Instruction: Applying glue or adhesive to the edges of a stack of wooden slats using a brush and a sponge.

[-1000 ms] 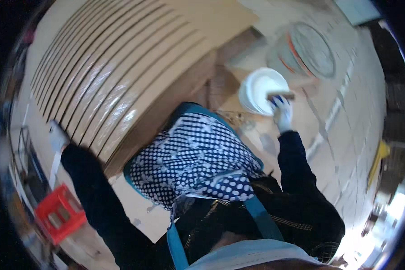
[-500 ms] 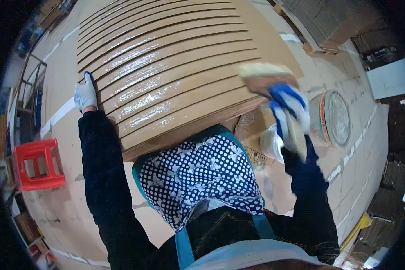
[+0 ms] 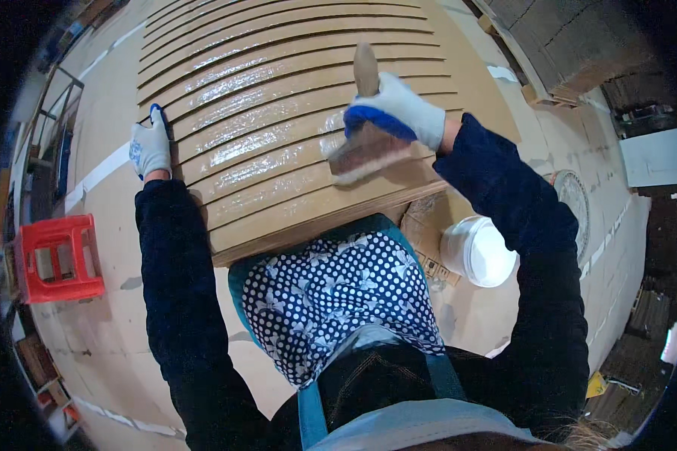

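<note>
Tan cardboard sheets lie fanned in overlapping rows, their exposed strips wet and shiny in the middle. My gloved left hand grips their left edge, thumb stretched along the ends and the other fingers mostly hidden. Over the near right part, my gloved right hand is closed around a wide brush with a pale wooden handle. Its bristles touch the nearest strips and are blurred by motion. A white bucket stands at the near right, partly behind my right sleeve.
A red plastic stool stands on the floor at the left. Beyond my right elbow is a round-lidded tub, partly covered. Stacked cardboard sits on a pallet at the far right. A flattened carton piece lies by the bucket.
My right hand has swung the brush left from beyond the right edge onto the strips, uncovering the white bucket. My left hand keeps its place at the left edge.
</note>
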Motion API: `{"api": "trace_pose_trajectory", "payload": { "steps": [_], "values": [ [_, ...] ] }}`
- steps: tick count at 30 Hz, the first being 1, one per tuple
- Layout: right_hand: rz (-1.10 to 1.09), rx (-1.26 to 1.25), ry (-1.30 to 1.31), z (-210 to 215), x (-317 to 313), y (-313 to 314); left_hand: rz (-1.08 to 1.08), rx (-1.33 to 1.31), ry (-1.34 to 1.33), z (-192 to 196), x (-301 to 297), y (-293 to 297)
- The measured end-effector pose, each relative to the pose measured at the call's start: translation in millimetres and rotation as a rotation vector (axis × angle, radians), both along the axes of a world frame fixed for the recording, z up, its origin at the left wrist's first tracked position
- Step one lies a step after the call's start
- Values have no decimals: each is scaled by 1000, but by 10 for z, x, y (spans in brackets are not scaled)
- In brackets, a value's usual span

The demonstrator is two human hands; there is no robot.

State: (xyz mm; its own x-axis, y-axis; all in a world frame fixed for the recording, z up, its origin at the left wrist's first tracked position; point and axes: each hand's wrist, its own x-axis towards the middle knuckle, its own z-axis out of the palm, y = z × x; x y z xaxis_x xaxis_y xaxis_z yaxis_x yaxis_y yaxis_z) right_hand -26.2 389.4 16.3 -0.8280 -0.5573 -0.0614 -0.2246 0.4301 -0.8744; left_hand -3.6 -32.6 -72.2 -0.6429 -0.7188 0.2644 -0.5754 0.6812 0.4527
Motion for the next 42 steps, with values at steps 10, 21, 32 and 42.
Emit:
{"api": "trace_pose_trajectory", "payload": {
  "steps": [10, 21, 32, 42],
  "values": [
    [18, 78, 314, -128, -57, -450, -30, -19, 52, -79, 0, -81],
    [-36, 41, 150, -149, 438, -187, -580, 561, 720, 745, 688, 1449],
    [-1034, 389, 565, -513, -568, 1276, -644, 121, 434, 581, 1086, 3194],
    [-834, 335, 189, -787, -758, 1357, -704, 327, 681, 1129, -928, 2968]
  ]
}}
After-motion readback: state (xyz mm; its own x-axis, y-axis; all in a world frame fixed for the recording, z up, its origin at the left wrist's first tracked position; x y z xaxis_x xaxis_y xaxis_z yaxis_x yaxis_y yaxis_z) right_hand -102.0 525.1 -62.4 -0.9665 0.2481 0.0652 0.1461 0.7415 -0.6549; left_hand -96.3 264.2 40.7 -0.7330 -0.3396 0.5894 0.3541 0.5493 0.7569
